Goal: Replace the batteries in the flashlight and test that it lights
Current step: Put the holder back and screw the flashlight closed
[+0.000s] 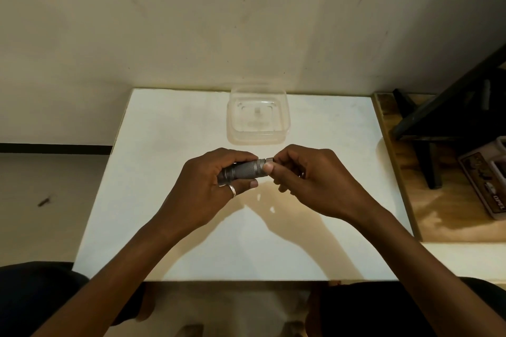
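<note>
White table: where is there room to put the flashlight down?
Bare tabletop lies left of the clear container, up to the table's left edge, and right of it, up to the wooden board. Crowded: the middle, where the left hand and right hand hold the flashlight.

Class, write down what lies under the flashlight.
The flashlight is held in both hands; below it lies the white table, darkened by their shadow. The left hand and right hand cover the patch directly beneath.
</note>
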